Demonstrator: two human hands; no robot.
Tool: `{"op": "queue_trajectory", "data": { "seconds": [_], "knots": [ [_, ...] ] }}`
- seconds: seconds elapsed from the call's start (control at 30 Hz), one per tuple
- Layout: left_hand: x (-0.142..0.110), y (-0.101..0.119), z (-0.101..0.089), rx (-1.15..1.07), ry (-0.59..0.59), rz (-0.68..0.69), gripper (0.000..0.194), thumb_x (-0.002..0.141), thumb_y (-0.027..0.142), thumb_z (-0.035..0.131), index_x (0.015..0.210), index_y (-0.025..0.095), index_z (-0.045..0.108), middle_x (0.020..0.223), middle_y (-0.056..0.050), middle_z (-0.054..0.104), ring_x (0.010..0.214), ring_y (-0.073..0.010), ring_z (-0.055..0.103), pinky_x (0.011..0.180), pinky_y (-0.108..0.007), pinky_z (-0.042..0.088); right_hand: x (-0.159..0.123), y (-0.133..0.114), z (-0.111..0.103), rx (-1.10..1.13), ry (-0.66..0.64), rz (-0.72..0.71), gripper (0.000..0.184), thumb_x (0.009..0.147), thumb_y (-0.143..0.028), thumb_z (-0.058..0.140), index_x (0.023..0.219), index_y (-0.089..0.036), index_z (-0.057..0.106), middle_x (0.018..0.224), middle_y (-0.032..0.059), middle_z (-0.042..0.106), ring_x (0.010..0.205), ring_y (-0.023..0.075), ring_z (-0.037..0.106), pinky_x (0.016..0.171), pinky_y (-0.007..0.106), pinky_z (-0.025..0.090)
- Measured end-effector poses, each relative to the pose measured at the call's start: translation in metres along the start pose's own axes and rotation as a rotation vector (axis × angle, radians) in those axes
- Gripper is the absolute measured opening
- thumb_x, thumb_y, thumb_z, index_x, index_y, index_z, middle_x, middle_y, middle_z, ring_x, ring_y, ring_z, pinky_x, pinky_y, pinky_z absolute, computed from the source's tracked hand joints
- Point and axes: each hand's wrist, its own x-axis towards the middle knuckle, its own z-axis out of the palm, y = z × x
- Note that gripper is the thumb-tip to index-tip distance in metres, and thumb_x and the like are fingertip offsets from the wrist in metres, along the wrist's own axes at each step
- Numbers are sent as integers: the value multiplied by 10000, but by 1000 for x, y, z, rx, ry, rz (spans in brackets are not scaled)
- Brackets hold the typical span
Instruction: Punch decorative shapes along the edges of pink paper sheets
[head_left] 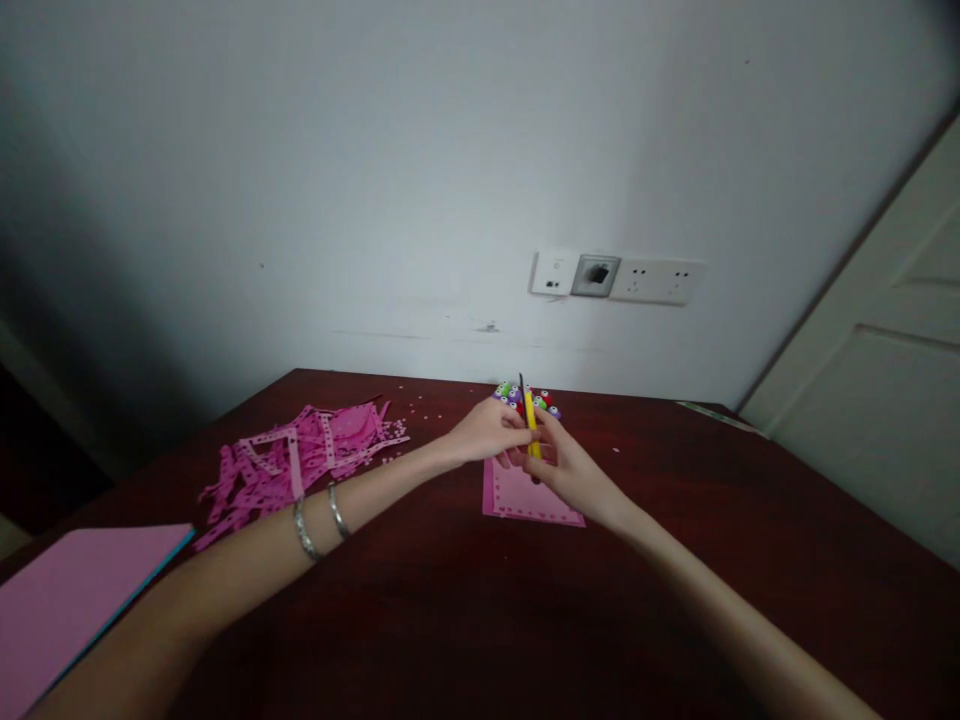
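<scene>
A slim yellow utility knife (533, 443) stands nearly upright, its narrow dark blade pointing toward the wall. My right hand (574, 468) grips its lower part between thumb and fingers. From the other side my left hand (487, 432) is closed, with the thumb reaching across to the knife's body. Below both hands lies a pink sheet (536, 495) with a row of small darker marks along its near edge, over another pink piece. Just beyond the hands sits a cluster of small colourful pieces with eye-like dots (550, 403), partly hidden by the knife and fingers.
A tangled heap of pink punched strips (292, 460) and tiny scraps lies at the left. Nearer, a stack of pink and blue sheets (90, 590) rests at the dark red table's (450, 620) left edge. A wall with sockets (652, 281) stands behind.
</scene>
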Motion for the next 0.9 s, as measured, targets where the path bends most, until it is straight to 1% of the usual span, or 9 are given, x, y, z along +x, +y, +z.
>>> {"op": "queue_trajectory", "data": {
  "seconds": [0.07, 0.13, 0.2, 0.27, 0.33, 0.4, 0.57, 0.77, 0.9],
  "knots": [
    [10, -5, 9, 70, 9, 42, 373, 752, 447, 538, 720, 86, 623, 605, -48, 586, 515, -96, 526, 503, -238, 414, -1, 11, -8, -51, 48, 53, 568, 781, -222, 506, 1310, -160, 308, 869, 58, 610, 617, 127, 587, 540, 268, 500],
    [19, -11, 9, 202, 24, 90, 389, 742, 471, 541, 685, 96, 629, 586, -33, 571, 509, -90, 489, 499, -235, 376, -4, 22, -21, -76, 73, 75, 500, 790, -225, 477, 1268, -132, 361, 767, 22, 591, 554, 108, 552, 528, 260, 485],
    [27, -21, 5, 359, 71, 107, 370, 736, 466, 543, 672, 114, 640, 589, -28, 573, 539, -99, 483, 522, -239, 359, -8, 33, -37, -77, 137, 95, 450, 773, -246, 500, 1204, -145, 420, 830, 30, 594, 533, 89, 527, 513, 246, 471],
    [34, -34, 2, 504, 86, 60, 295, 724, 412, 552, 704, 135, 652, 665, -38, 610, 613, -123, 519, 573, -246, 371, -15, 42, -51, 7, 196, 162, 406, 761, -288, 505, 1140, -157, 443, 866, 40, 600, 507, 84, 519, 476, 239, 459],
    [39, -49, 2, 639, 29, 9, 254, 686, 371, 585, 778, 145, 658, 789, -57, 635, 719, -159, 551, 629, -255, 388, -24, 50, -62, 66, 248, 222, 333, 739, -321, 530, 1033, -171, 489, 894, 48, 606, 528, 92, 548, 509, 254, 481],
    [43, -60, 5, 760, -39, 9, 322, 652, 375, 621, 868, 138, 647, 890, -84, 627, 818, -198, 548, 669, -268, 395, -33, 56, -68, 110, 277, 266, 324, 714, -346, 567, 985, -183, 500, 919, 57, 613, 561, 105, 571, 548, 274, 500],
    [53, -69, 10, 832, -218, 52, 414, 653, 361, 642, 980, 112, 602, 976, -103, 598, 839, -189, 536, 698, -258, 396, -52, 64, -68, 182, 282, 323, 382, 670, -382, 630, 968, -180, 501, 923, 65, 612, 578, 115, 583, 562, 285, 503],
    [71, -68, 6, 823, -331, -72, 531, 578, 397, 698, 1013, 120, 572, 982, -86, 599, 781, -173, 529, 623, -239, 384, -58, 65, -63, 210, 261, 332, 430, 665, -388, 638, 1015, -182, 499, 898, 52, 614, 577, 118, 590, 563, 289, 503],
    [78, -71, 5, 794, -394, -97, 402, 579, 396, 688, 860, 118, 613, 783, -42, 603, 644, -140, 497, 548, -237, 348, -58, 65, -59, 219, 246, 327, 474, 657, -385, 635, 1053, -176, 479, 901, 52, 612, 574, 114, 592, 568, 287, 502]
  ]
}}
